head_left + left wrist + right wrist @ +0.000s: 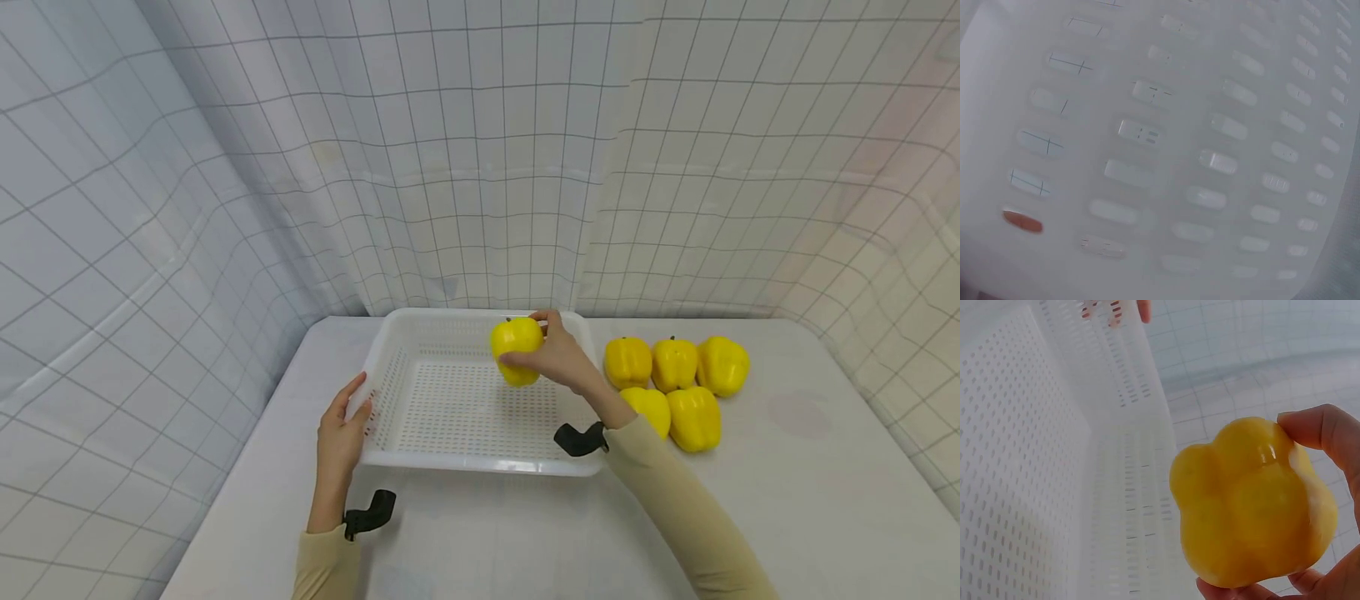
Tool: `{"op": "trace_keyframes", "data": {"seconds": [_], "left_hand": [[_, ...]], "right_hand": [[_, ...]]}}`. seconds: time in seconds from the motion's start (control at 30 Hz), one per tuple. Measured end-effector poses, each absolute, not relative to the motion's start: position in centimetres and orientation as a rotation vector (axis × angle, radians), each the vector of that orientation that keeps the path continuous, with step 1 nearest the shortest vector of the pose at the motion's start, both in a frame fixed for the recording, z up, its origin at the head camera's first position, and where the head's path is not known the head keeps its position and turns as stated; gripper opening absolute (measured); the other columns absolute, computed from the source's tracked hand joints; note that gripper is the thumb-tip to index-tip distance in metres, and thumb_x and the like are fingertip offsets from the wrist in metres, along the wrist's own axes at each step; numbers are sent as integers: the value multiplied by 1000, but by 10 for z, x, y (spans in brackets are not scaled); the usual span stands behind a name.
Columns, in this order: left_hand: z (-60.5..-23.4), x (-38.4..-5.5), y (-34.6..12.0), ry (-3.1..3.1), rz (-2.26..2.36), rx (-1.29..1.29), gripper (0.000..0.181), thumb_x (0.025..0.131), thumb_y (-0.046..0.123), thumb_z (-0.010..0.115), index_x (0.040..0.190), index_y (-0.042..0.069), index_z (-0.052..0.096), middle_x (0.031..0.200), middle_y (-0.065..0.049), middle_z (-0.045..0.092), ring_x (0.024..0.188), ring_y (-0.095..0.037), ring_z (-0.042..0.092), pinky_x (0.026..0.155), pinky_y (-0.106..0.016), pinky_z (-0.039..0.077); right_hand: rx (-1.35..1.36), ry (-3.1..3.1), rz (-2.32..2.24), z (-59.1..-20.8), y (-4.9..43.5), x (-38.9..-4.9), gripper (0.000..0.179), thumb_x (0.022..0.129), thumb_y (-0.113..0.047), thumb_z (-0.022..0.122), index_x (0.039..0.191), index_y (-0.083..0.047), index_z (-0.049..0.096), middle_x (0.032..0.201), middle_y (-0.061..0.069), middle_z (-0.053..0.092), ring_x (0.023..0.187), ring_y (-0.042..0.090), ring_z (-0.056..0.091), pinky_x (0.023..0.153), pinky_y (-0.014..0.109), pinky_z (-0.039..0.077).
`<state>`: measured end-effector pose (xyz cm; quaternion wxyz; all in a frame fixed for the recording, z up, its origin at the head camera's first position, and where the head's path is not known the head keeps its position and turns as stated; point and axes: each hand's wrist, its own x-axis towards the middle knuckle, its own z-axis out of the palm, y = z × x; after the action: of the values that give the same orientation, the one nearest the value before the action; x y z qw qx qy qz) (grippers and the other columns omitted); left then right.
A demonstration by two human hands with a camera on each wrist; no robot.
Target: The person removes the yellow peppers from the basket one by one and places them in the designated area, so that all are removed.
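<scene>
A yellow bell pepper (517, 340), glossy and lobed, is in my right hand (558, 358), thumb on one side and fingers on the other. It is held above the right half of a white perforated plastic basket (450, 462), whose slotted floor shows beneath. The right wrist view has the lobed end of the pepper (1254, 506) close up. My left hand (341, 437) holds the basket's left rim from outside. From the right wrist, bits of its fingers show through the slots. The slotted wall (1172, 206) fills the left wrist view, hiding most of that hand.
Several more yellow bell peppers (693, 418) stand in two rows on the white table (795, 467), just right of the basket. My right forearm partly covers the nearest one. Behind and at both sides hang white gridded curtains (510, 167).
</scene>
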<state>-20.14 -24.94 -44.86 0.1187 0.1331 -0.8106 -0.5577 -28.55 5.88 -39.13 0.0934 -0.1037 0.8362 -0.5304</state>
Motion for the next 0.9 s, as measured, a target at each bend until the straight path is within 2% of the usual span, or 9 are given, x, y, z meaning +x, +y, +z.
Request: {"op": "trace_keyframes", "data": {"seconds": [0.23, 0.53, 0.63, 0.73, 0.77, 0.83, 0.9], "left_hand": [[-448, -201, -249, -2378, -1626, 399, 46, 99, 14, 47, 145, 17, 42, 147, -14, 36, 112, -30, 47, 85, -42, 38], [-449, -202, -248, -2368, -1619, 404, 46, 99, 13, 48, 145, 16, 42, 147, -13, 37, 109, -29, 49, 82, -40, 39], [-451, -203, -249, -2369, -1621, 408, 46, 98, 13, 48, 144, 17, 43, 147, -12, 37, 109, -29, 49, 83, -40, 39], [-451, -203, -249, -2375, -1620, 407, 47, 99, 13, 47, 145, 17, 42, 147, -12, 36, 112, -29, 48, 85, -42, 38], [-451, -203, -250, -2378, -1619, 408, 47, 99, 13, 47, 145, 17, 42, 147, -13, 36, 112, -30, 48, 86, -42, 38], [-450, -202, -250, -2383, -1618, 407, 47, 99, 13, 47, 145, 17, 42, 147, -13, 36, 112, -29, 47, 86, -42, 38], [-450, -202, -250, -2384, -1622, 404, 47, 99, 13, 47, 145, 17, 42, 147, -13, 36, 112, -29, 47, 86, -42, 38]], "right_hand": [[-241, 2527, -1668, -385, 74, -277, 87, 73, -36, 80, 137, -9, 28, 129, 17, 43, 106, 31, 52, 83, 41, 49], [-252, 2658, -1756, -390, 94, -269, 85, 73, -40, 79, 136, -10, 31, 128, 15, 43, 103, 30, 48, 76, 39, 50], [-236, 2688, -1802, -392, 101, -265, 84, 73, -40, 79, 135, -9, 33, 129, 16, 41, 103, 32, 45, 76, 42, 49], [-218, 2731, -1855, -416, 115, -277, 83, 72, -41, 80, 136, -14, 35, 129, 14, 40, 103, 32, 43, 72, 42, 50], [-202, 2717, -1880, -421, 120, -280, 84, 71, -42, 81, 137, -16, 36, 130, 13, 40, 105, 32, 43, 74, 44, 50], [-218, 2792, -1890, -458, 136, -302, 86, 69, -48, 81, 139, -26, 35, 129, 6, 42, 104, 27, 43, 70, 42, 50], [-190, 2808, -1899, -470, 145, -308, 88, 69, -48, 81, 141, -29, 33, 129, 5, 41, 105, 27, 43, 73, 43, 50]]}}
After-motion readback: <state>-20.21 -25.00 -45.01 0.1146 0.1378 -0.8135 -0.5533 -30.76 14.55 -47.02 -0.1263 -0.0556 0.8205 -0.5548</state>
